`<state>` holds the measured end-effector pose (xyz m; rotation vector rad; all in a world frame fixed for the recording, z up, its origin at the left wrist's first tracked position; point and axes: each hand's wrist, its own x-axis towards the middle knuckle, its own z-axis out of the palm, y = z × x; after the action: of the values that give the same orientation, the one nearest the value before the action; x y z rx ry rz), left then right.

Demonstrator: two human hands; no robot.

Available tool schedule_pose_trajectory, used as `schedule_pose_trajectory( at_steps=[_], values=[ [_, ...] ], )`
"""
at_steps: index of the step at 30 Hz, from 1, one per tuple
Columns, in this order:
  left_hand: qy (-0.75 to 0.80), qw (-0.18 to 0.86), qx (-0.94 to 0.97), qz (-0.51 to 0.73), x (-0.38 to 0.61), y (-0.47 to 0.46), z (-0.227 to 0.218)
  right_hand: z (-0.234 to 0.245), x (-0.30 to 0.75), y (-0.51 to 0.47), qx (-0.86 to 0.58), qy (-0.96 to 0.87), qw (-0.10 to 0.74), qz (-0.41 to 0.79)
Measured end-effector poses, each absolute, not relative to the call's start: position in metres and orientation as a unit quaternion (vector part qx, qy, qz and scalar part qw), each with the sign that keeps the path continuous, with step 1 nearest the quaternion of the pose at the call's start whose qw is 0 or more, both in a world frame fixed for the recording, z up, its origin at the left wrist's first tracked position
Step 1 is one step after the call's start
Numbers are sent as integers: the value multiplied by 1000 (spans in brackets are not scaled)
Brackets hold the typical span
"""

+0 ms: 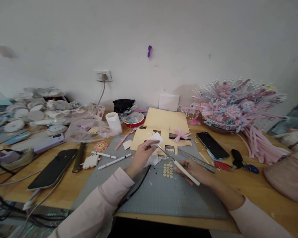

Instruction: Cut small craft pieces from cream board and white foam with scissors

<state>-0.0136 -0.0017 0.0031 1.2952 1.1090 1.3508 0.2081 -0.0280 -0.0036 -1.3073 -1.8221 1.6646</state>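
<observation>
Pale pink sleeves (96, 205) lie nearest, slanting in from both sides over the grey cutting mat (164, 198). Between thumb and fingers the left hand (144, 152) pinches a piece of white paper (157, 138) — raised above the middle of the mat, near side of the yellowish card (166, 119). Curled round its handle, the right hand (195, 168) grips a white-handled tool (186, 171), probably scissors, its metal tip pointing far and left to the paper's edge. Trimming seems the step in hand; whether the blade has bitten, I cannot tell. I judge the next move calls for a steady pinch and a tip kept in line with the edge. Both forearms angle inward, the left wrist bent, the right palm low — just right of the small beige pieces (168, 170).
</observation>
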Motion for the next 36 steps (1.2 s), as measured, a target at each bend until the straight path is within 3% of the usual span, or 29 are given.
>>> schedule_pose_trajectory(
  at_steps=[25, 36],
  values=[
    [460, 469, 519, 547, -12, -3, 6, -1, 208, -29, -455, -653, 167, 582],
    [453, 463, 517, 560, -13, -4, 5, -9, 210, -29, -472, -611, 216, 598]
  ],
)
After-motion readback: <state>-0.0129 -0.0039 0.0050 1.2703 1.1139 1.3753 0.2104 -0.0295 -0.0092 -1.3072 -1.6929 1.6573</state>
